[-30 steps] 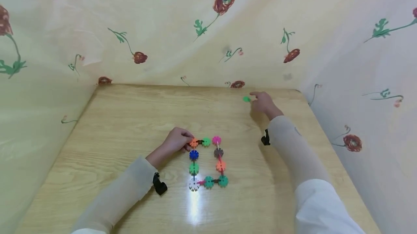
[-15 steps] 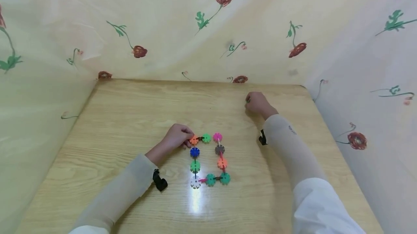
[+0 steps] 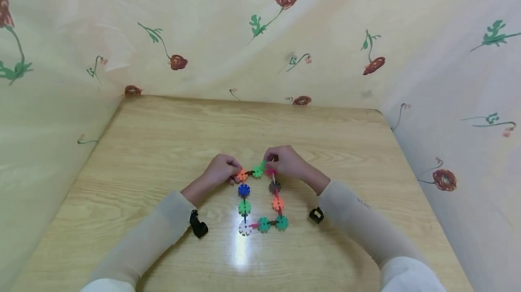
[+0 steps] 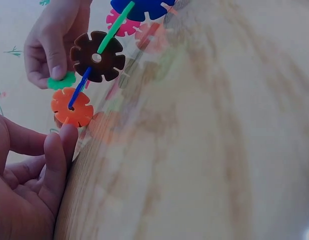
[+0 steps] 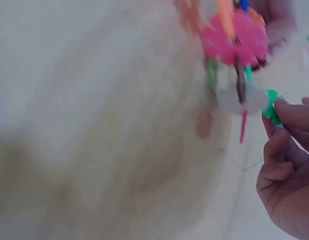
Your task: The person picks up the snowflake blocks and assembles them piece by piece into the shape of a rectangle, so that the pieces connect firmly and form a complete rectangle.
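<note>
Notched plastic discs, slotted together, form a roughly rectangular loop on the table. At its far left corner my left hand (image 3: 219,170) pinches an orange disc (image 4: 72,106) by the edge. Between thumb and finger my right hand (image 3: 286,162) holds a loose green disc (image 5: 273,106). It hovers at the far right corner, beside the pink disc (image 3: 271,172) and the green disc (image 3: 258,171) of the far row. Fingers partly cover the pink disc in the head view. Whether the held disc touches its neighbours I cannot tell.
Down the left side run a blue disc (image 3: 243,190), a green one and a white disc (image 3: 245,227). Teal discs (image 3: 263,224) form the near side. Flower-patterned sheeting (image 3: 203,34) borders the wooden table (image 3: 171,124) at the back and sides.
My right hand has picked up the green disc from the table's far right and carried it left and nearer, to the loop's far right corner. My left hand keeps its pinch on the orange disc.
</note>
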The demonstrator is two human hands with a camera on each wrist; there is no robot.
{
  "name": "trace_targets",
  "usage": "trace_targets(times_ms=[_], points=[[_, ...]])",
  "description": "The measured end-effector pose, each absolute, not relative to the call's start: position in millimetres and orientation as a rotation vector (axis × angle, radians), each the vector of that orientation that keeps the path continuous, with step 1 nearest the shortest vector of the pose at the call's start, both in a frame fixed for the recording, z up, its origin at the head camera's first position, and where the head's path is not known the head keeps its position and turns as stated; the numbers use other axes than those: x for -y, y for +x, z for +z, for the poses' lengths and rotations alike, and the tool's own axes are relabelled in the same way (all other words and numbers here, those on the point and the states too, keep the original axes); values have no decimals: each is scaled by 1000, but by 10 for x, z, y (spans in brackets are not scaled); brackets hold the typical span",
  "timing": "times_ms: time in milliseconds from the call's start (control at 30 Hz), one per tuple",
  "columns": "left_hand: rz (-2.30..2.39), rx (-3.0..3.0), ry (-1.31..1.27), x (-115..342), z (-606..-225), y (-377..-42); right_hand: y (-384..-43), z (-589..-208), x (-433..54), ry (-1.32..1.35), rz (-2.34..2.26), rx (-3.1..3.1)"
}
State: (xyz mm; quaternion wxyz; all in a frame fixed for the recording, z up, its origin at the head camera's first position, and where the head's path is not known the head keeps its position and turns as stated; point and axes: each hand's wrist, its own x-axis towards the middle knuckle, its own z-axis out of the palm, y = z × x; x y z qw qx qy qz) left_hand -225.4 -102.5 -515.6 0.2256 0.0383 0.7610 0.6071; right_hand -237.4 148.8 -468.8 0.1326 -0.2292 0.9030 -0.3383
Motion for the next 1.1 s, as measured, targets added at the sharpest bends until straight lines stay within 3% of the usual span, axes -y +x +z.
trace_targets(times_ms=[867, 1100], points=[[1648, -2121, 132, 1033, -5132, -2288, -2163, -4781, -1377, -826, -649, -2904], [1653, -2123, 121, 1022, -5142, -2265, -2176, -4789, -1364, -995, -513, -2924]])
